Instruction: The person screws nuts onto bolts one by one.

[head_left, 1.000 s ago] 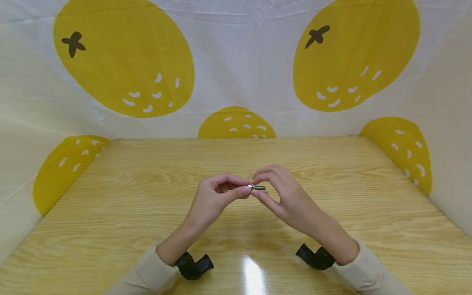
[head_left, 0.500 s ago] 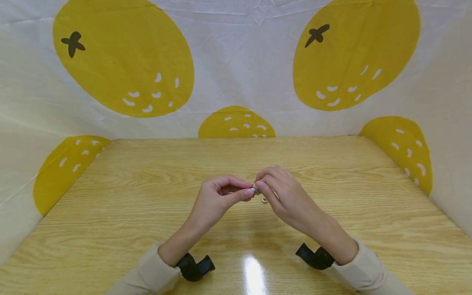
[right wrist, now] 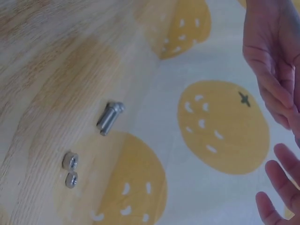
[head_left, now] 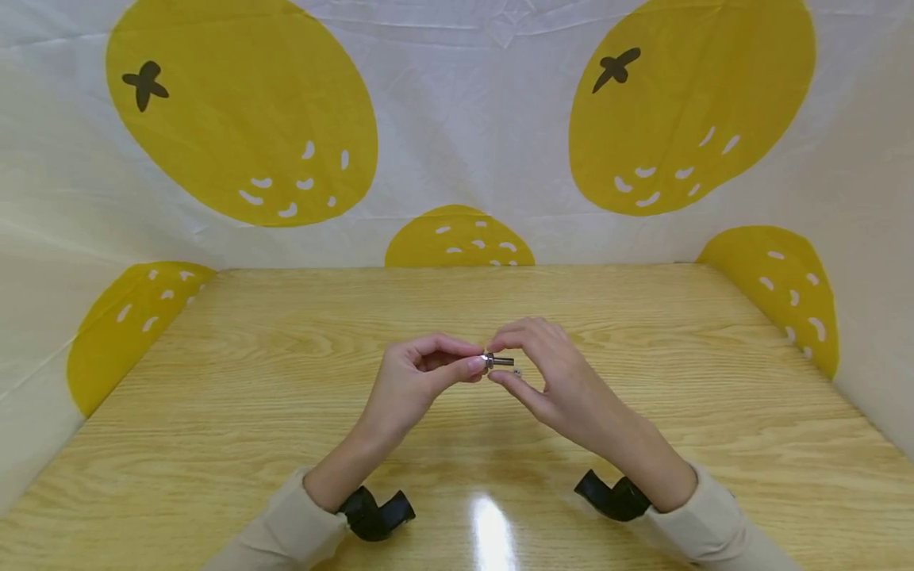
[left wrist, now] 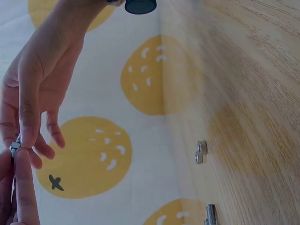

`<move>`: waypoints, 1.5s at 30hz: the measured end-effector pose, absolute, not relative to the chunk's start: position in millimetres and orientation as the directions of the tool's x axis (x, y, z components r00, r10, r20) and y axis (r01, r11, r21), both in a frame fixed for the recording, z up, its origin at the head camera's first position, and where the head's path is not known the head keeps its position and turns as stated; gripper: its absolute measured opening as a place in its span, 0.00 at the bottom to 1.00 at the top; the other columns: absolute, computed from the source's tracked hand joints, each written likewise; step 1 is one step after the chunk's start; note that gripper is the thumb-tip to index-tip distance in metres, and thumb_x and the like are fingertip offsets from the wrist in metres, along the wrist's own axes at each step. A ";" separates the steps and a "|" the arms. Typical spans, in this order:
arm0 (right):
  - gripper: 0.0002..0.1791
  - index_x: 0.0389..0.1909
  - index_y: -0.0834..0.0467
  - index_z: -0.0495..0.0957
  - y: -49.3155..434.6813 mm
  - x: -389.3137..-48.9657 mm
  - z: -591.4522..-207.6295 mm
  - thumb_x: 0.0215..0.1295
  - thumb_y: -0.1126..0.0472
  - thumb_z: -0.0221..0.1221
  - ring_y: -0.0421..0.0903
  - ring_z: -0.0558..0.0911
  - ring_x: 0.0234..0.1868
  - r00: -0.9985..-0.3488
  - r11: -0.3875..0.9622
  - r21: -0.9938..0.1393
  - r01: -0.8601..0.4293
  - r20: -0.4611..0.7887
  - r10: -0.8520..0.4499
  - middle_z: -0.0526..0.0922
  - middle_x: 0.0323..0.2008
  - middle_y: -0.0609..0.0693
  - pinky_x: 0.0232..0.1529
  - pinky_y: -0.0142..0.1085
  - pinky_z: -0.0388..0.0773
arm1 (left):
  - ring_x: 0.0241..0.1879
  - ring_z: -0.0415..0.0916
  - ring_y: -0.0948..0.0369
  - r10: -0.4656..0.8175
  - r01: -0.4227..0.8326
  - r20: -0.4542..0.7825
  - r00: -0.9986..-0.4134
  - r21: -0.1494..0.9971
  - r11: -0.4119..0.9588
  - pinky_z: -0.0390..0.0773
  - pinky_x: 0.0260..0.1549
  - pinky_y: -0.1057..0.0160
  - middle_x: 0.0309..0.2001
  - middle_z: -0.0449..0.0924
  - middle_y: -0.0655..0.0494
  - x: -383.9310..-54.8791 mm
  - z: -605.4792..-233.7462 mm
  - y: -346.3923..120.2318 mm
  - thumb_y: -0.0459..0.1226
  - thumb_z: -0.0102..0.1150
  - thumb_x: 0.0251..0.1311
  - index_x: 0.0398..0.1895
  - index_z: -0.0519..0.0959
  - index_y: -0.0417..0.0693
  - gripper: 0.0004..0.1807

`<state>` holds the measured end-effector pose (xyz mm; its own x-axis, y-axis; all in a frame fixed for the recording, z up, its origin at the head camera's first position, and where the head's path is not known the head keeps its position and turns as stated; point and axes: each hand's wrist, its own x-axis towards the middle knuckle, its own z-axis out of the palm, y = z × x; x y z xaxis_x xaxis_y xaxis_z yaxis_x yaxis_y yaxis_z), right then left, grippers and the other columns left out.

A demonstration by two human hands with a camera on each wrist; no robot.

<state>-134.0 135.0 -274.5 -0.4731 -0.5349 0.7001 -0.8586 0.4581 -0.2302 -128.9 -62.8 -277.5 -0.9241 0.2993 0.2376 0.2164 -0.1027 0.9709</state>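
Observation:
My left hand (head_left: 414, 381) pinches the head end of a metal bolt (head_left: 504, 362) between thumb and fingers. The bolt's threaded shaft points right, into the bend of my right hand (head_left: 560, 381). A nut (head_left: 489, 362) sits on the bolt close to the left fingertips. My right index finger and thumb hold this nut from above and below. In the left wrist view, the nut (left wrist: 15, 146) shows between both hands' fingertips. The right wrist view catches part of my left hand (right wrist: 274, 61) and the spread outer fingers of my right hand (right wrist: 281, 187).
Two loose nuts, one larger (right wrist: 70, 161) and one smaller (right wrist: 71, 180), lie on the wooden table (head_left: 250, 412). Metal bolts (right wrist: 110, 117) lie near them. A white cloth with yellow fruit shapes (head_left: 471, 119) walls the table's back and sides.
Half a second ago my right fingers were closed over the bolt's shaft, hiding it. They have since shifted left and parted around the nut, baring the shaft; my left hand has barely moved.

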 end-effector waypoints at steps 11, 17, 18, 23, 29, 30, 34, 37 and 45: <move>0.13 0.43 0.59 0.75 134.9 -136.3 -275.7 0.69 0.53 0.50 0.44 0.74 0.46 -0.420 0.430 -0.193 -0.882 0.736 -0.531 0.78 0.43 0.47 0.43 0.40 0.69 | 0.35 0.83 0.58 0.301 0.211 0.235 -0.924 0.971 -0.111 0.81 0.42 0.56 0.37 0.83 0.46 -128.8 -276.0 -61.3 0.34 0.65 0.54 0.38 0.81 0.34 0.12; 0.16 0.42 0.59 0.75 135.8 -137.1 -277.1 0.70 0.51 0.47 0.45 0.74 0.47 -0.439 0.447 -0.198 -0.872 0.721 -0.536 0.78 0.42 0.48 0.47 0.40 0.68 | 0.35 0.83 0.59 0.308 0.214 0.239 -0.921 0.970 -0.113 0.82 0.41 0.59 0.37 0.83 0.46 -129.8 -275.6 -60.5 0.34 0.64 0.54 0.38 0.81 0.34 0.12; 0.16 0.42 0.59 0.75 135.7 -137.3 -277.4 0.70 0.51 0.47 0.45 0.74 0.47 -0.439 0.449 -0.196 -0.872 0.721 -0.536 0.78 0.42 0.48 0.47 0.40 0.68 | 0.35 0.83 0.59 0.309 0.214 0.239 -0.920 0.970 -0.113 0.81 0.41 0.59 0.37 0.83 0.46 -130.0 -275.6 -60.4 0.34 0.64 0.54 0.38 0.81 0.34 0.12; 0.16 0.43 0.59 0.75 135.9 -138.5 -278.4 0.70 0.50 0.49 0.44 0.75 0.46 -0.434 0.463 -0.182 -0.868 0.731 -0.526 0.79 0.42 0.48 0.45 0.40 0.70 | 0.34 0.83 0.59 0.305 0.218 0.239 -0.922 0.971 -0.102 0.82 0.41 0.58 0.37 0.83 0.45 -131.1 -276.5 -60.9 0.34 0.64 0.54 0.38 0.81 0.34 0.11; 0.24 0.48 0.62 0.75 141.8 -143.0 -280.7 0.69 0.46 0.47 0.49 0.76 0.49 -0.410 0.520 -0.092 -0.849 0.736 -0.539 0.80 0.45 0.52 0.50 0.45 0.72 | 0.35 0.83 0.59 0.293 0.222 0.234 -0.927 0.972 -0.076 0.82 0.41 0.58 0.36 0.84 0.48 -134.8 -278.7 -62.3 0.35 0.64 0.54 0.39 0.81 0.35 0.12; 0.25 0.49 0.63 0.75 143.5 -143.9 -281.4 0.69 0.45 0.47 0.50 0.76 0.50 -0.409 0.530 -0.078 -0.845 0.732 -0.544 0.80 0.46 0.53 0.51 0.46 0.72 | 0.35 0.83 0.59 0.290 0.219 0.230 -0.929 0.973 -0.071 0.82 0.40 0.59 0.36 0.84 0.48 -135.6 -279.1 -62.8 0.35 0.64 0.54 0.39 0.81 0.35 0.12; 0.29 0.54 0.65 0.73 150.4 -147.6 -284.2 0.69 0.44 0.46 0.53 0.75 0.54 -0.414 0.556 -0.043 -0.830 0.715 -0.563 0.78 0.51 0.57 0.55 0.48 0.70 | 0.34 0.83 0.59 0.273 0.207 0.218 -0.937 0.976 -0.069 0.82 0.39 0.59 0.36 0.84 0.48 -140.8 -282.2 -66.3 0.34 0.64 0.54 0.39 0.81 0.35 0.12; 0.30 0.58 0.65 0.71 155.8 -150.0 -286.8 0.70 0.43 0.43 0.54 0.72 0.58 -0.428 0.567 -0.036 -0.823 0.695 -0.578 0.75 0.55 0.58 0.58 0.50 0.67 | 0.34 0.83 0.59 0.248 0.188 0.195 -0.949 0.981 -0.049 0.82 0.40 0.60 0.37 0.84 0.48 -146.6 -284.5 -70.4 0.35 0.65 0.54 0.40 0.81 0.36 0.13; 0.32 0.64 0.63 0.65 172.3 -153.7 -293.6 0.72 0.43 0.41 0.54 0.68 0.63 -0.466 0.586 -0.036 -0.810 0.647 -0.603 0.69 0.63 0.57 0.70 0.46 0.54 | 0.33 0.83 0.61 0.175 0.138 0.134 -0.975 0.990 0.010 0.81 0.40 0.64 0.35 0.84 0.55 -168.2 -293.8 -88.3 0.35 0.66 0.52 0.41 0.81 0.35 0.15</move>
<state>-153.7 172.3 -293.6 -0.4658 -0.6034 0.6472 -0.8095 0.5860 -0.0362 -168.2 -88.3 -293.8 -0.9754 0.1746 0.1344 0.1382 0.0096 0.9904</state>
